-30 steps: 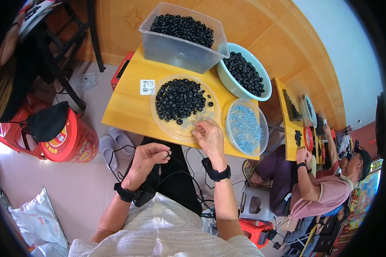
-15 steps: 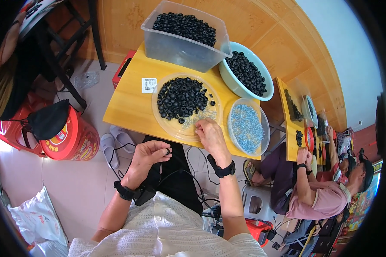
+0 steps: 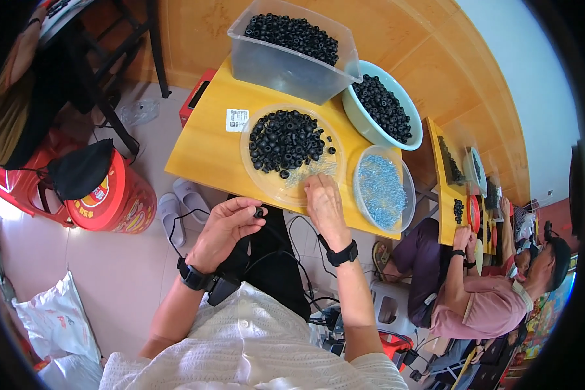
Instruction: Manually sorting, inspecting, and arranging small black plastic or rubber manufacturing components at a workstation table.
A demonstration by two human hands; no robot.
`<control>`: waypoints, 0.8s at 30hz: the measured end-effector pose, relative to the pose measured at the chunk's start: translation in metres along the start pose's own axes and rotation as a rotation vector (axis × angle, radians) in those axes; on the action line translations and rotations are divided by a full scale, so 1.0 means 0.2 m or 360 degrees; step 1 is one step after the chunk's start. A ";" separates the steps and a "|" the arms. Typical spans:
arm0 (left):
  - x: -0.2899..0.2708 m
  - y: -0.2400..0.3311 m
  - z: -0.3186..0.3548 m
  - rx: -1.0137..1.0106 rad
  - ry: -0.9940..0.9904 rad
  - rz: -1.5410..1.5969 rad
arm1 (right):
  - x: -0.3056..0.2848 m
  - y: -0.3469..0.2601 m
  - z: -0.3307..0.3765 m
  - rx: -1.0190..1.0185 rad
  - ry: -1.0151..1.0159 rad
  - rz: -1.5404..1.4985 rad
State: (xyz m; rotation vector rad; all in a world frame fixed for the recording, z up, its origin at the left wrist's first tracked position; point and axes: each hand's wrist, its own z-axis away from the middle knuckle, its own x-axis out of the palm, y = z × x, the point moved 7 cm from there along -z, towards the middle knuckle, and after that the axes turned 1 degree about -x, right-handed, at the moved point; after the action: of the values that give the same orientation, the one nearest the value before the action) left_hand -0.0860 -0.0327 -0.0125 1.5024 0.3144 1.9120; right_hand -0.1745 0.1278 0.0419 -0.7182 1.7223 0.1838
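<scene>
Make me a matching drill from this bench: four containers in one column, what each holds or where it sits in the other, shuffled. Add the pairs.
Things:
1. clear plastic tub
2. pale green bowl
3. clear round tray
4. clear dish

Descriptions:
A. holds small blue pieces
B. rectangular, at the table's far edge, full of black rings
C. round and deep, between the tub and the blue pieces
D. shallow, black rings heaped in it, right hand at its near rim

Pairs: 1-B, 2-C, 3-D, 4-A
</scene>
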 end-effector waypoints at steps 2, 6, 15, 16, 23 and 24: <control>-0.01 -0.01 0.00 0.0010 -0.0001 0.0018 | -0.01 -0.02 -0.01 -0.0049 0.0057 0.0018; -0.01 -0.01 0.00 0.0061 -0.0011 0.0065 | -0.08 -0.14 0.04 0.0030 0.0216 -0.0277; -0.02 -0.03 0.00 0.0092 -0.0004 -0.0047 | -0.04 -0.36 0.19 0.0234 0.0204 -0.1195; -0.01 -0.02 0.00 0.0113 0.0005 -0.0111 | -0.04 -0.36 0.19 0.0234 0.0202 -0.1195; 0.02 -0.01 0.01 0.0201 -0.0101 -0.0395 | -0.08 -0.38 0.19 0.0294 0.0146 -0.1128; 0.02 -0.01 0.02 0.0195 -0.0127 -0.0410 | -0.08 -0.38 0.19 0.0289 0.0133 -0.1100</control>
State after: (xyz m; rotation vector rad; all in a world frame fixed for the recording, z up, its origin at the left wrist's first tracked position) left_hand -0.0828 -0.0297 -0.0098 1.5311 0.5689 1.6513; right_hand -0.0994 0.0913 0.0652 -1.1463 1.4501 -0.4787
